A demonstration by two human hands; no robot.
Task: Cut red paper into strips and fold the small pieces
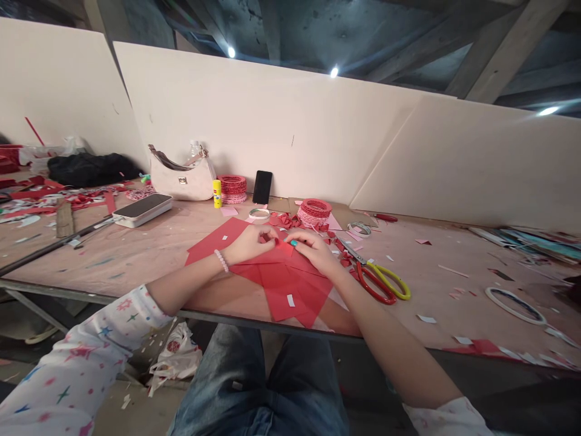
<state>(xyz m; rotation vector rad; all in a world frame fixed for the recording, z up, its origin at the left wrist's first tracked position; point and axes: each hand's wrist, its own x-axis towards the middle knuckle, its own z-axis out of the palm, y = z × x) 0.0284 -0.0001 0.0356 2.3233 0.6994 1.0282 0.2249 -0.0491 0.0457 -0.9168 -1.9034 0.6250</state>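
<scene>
My left hand [247,244] and my right hand [313,251] meet over a small folded piece of red paper [276,244], pinching it between their fingertips. Under them lie overlapping sheets of red paper [285,290], which hang past the table's front edge. A beaded white bracelet [221,260] circles my left wrist. Right of my right hand rest red-and-yellow-handled scissors [379,281], open and not touched. Small folded red pieces [284,221] are scattered just beyond my fingers.
Along the back wall stand a cream handbag [180,178], a yellow glue stick [216,194], a black phone [262,188] and stacked red paper rings [232,189]. Paper scraps litter the wooden table [136,254]. A white tape roll [515,306] lies at the right.
</scene>
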